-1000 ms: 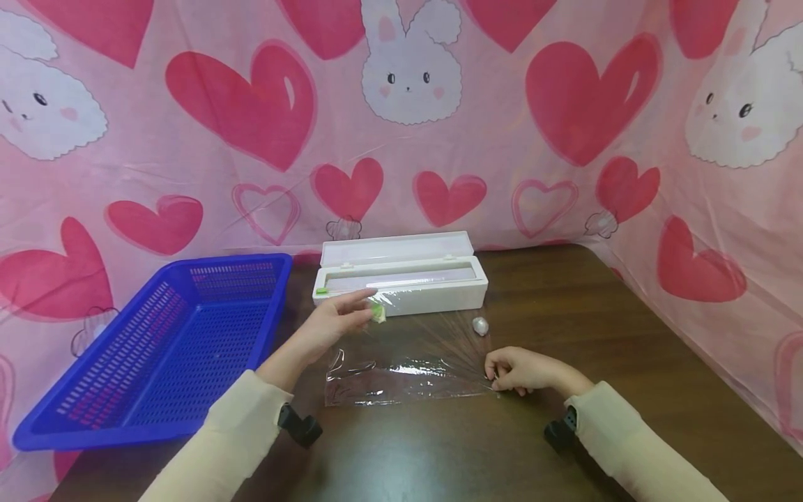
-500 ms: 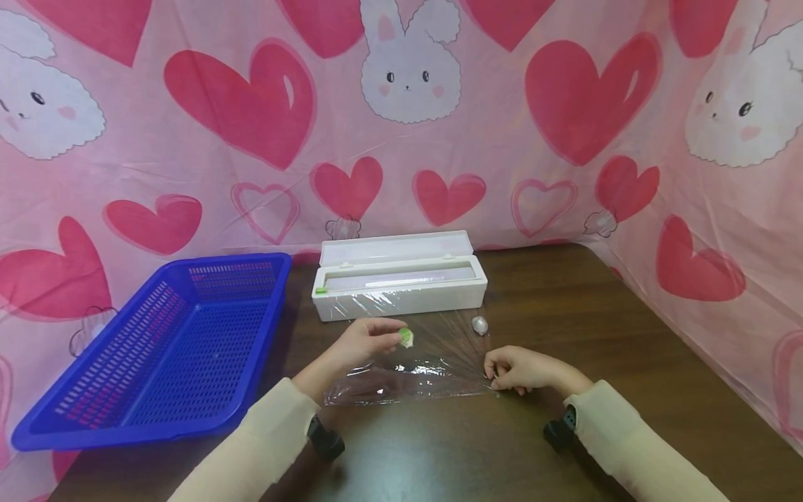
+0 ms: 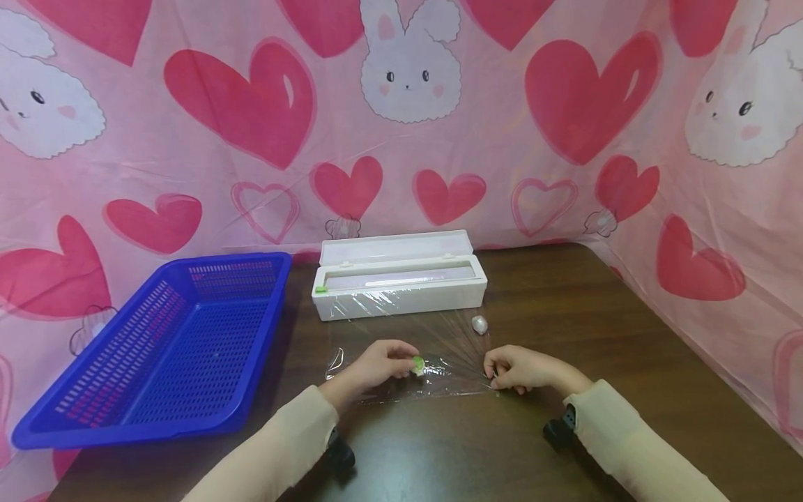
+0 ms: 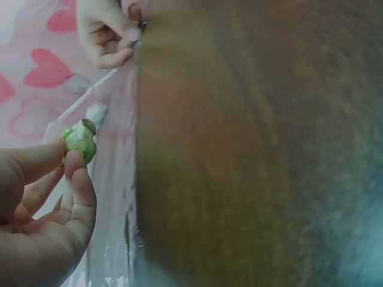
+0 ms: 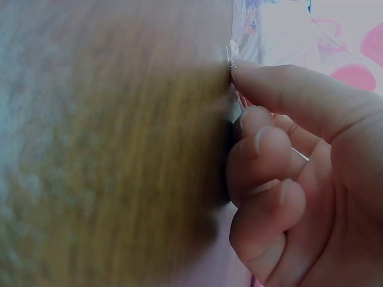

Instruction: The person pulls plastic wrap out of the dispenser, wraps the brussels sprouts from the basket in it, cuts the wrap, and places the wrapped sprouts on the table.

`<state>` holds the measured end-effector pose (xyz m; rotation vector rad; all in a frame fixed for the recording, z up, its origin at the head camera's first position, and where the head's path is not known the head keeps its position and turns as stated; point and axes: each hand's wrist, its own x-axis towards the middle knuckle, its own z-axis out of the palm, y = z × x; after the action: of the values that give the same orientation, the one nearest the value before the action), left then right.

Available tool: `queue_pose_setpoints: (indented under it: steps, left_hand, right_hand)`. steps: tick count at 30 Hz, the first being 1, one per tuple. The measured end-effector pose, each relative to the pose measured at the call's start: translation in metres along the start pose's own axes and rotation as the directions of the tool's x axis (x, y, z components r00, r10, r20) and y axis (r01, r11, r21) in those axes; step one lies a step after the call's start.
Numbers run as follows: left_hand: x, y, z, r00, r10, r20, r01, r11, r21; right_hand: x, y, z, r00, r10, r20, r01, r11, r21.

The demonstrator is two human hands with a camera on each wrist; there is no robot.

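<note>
My left hand (image 3: 384, 364) pinches a small green and white piece (image 3: 418, 365) between thumb and fingers, over the sheet of clear plastic film (image 3: 401, 390). In the left wrist view the piece (image 4: 80, 142) looks like a small leafy vegetable. The film stretches from the front of a white dispenser box (image 3: 401, 301) toward me. At its front right corner my right hand (image 3: 517, 368) pinches the gathered edge, and the right wrist view shows the thumb (image 5: 287, 89) against that edge. A small whitish wrapped ball (image 3: 479, 325) lies near the film's right side.
A blue plastic basket (image 3: 251, 411) stands on the left of the brown wooden table (image 3: 602, 335). The dispenser's lid (image 3: 396, 248) is raised at the back. A pink cloth (image 3: 502, 139) with hearts and rabbits hangs behind and on the right.
My left hand has moved from the front of the dispenser toward me and to the right, carrying the green piece over the film. My right hand has stayed at the film's corner.
</note>
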<state>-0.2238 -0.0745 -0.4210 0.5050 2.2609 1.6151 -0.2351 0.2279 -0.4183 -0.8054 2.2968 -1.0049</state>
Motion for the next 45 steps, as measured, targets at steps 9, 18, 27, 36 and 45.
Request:
queue_pose_setpoints:
  steps: [9,18,27,36,45]
  left_hand:
    - [0.001,-0.006,0.006,1.0,0.002,-0.001,-0.002,0.995,0.097]
    - [0.001,-0.005,0.007,1.0,0.009,-0.006,-0.008,0.993,0.121]
    - [-0.008,-0.005,-0.003,0.999,0.041,-0.021,-0.038,0.992,0.122]
    - [-0.041,-0.013,-0.035,0.995,0.015,-0.101,0.001,0.988,0.158]
    - [-0.071,-0.02,-0.055,0.987,0.02,-0.158,0.005,0.988,0.155]
  right_hand:
    - [0.001,0.0,0.0,1.0,-0.011,0.002,0.011,1.0,-0.005]
    - [-0.001,-0.003,0.001,0.999,-0.025,-0.024,0.024,0.999,-0.046]
    - [0.0,-0.006,0.004,0.994,-0.091,-0.055,0.085,0.992,-0.091]
    - [-0.003,-0.005,0.002,0.986,-0.163,-0.039,0.162,0.986,-0.029]
    - [-0.005,-0.004,0.001,0.983,-0.183,-0.021,0.182,0.983,-0.031]
